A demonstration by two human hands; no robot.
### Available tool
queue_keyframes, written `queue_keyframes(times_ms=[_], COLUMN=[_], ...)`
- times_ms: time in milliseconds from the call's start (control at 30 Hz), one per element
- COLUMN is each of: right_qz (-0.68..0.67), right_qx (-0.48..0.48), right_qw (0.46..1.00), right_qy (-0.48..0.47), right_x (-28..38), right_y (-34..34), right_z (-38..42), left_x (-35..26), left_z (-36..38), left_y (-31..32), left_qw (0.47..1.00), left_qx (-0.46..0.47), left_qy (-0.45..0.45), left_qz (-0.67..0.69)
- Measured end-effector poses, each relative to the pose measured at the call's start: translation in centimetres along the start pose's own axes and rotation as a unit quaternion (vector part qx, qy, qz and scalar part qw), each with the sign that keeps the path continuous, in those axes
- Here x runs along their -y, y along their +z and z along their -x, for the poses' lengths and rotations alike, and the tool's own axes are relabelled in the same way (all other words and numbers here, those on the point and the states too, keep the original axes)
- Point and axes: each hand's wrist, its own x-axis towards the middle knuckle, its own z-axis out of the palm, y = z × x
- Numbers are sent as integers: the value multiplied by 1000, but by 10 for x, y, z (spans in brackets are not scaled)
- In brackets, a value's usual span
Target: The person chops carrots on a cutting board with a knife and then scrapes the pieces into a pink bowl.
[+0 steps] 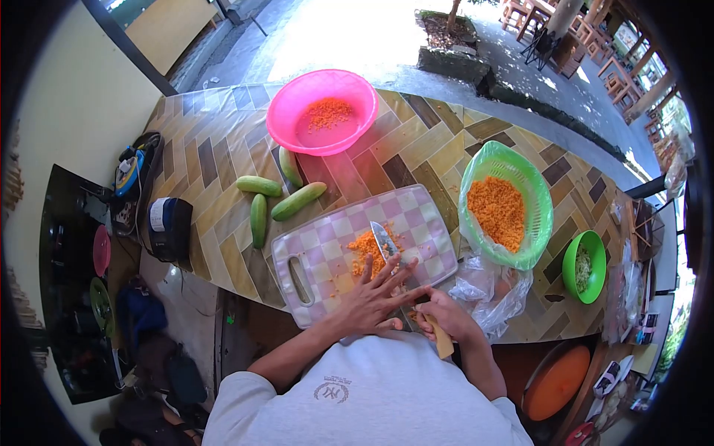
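Observation:
A knife [383, 239] lies slanted over the checked pink-and-white cutting board [428, 223], its blade among finely chopped orange bits [362, 249] that look like carrot. My right hand [454, 318] is closed around its wooden handle, near the front edge of the table. Across the blade, my left hand [372, 303] lies with its fingers stretched and spread, touching the knife; the exact contact under the fingers is hidden. To the right of the board, a green basket [549, 197] lined with clear plastic holds a heap of chopped orange bits [496, 213].
Behind the board stand a pink bowl [277, 111] with orange bits and several cucumbers [300, 201]. A green bowl [593, 290] with pale shreds sits far right. A plastic bag [487, 293] touches the basket. A black appliance [169, 227] is at the table's left edge.

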Motion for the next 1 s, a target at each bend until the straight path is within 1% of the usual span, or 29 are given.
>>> queue_keyframes(times_ms=[100,200,233,367,567,667,700,733,767,800,833,867,900,1000], right_qz=[36,48,47,64,92,120,210,297,381,461,534,600,611,655], right_qx=[-8,6,8,1,7,-37,-79,-120,-158,-216,-270,-321,-335,-362], right_qw=[999,999,999,998,994,990,974,947,908,853,786,708,693,640], right_qy=[16,19,18,29,50,62,16,-31,-77,-117,-154,-189,-186,-174], right_x=[2,2,1,8,8,7,2,-4,-7,-6,-2,0,4,11], right_y=[5,-1,-4,-7,-19,-23,-23,-22,-19,-12,-1,9,14,20], right_z=[6,13,16,32,52,62,63,61,59,58,59,60,59,53], left_x=[3,14,20,32,54,48,42,34,27,22,16,9,1,-19], left_z=[-1,0,0,-5,-5,-3,-2,-2,-1,0,0,0,-1,-8], left_y=[5,-6,-7,-19,-15,-19,-22,-25,-28,-28,-27,-26,-25,-22], left_qw=[999,994,992,985,962,958,959,960,960,963,965,964,964,973], left_qx=[-33,-24,-41,-44,-53,-88,-105,-123,-140,-168,-196,-223,-233,-219], left_qy=[-6,-92,-109,-149,-224,-224,-220,-216,-211,-189,-165,-142,-126,-66], left_qz=[-16,-45,-51,-78,-145,-154,-142,-131,-120,-90,-59,-27,-25,-9])
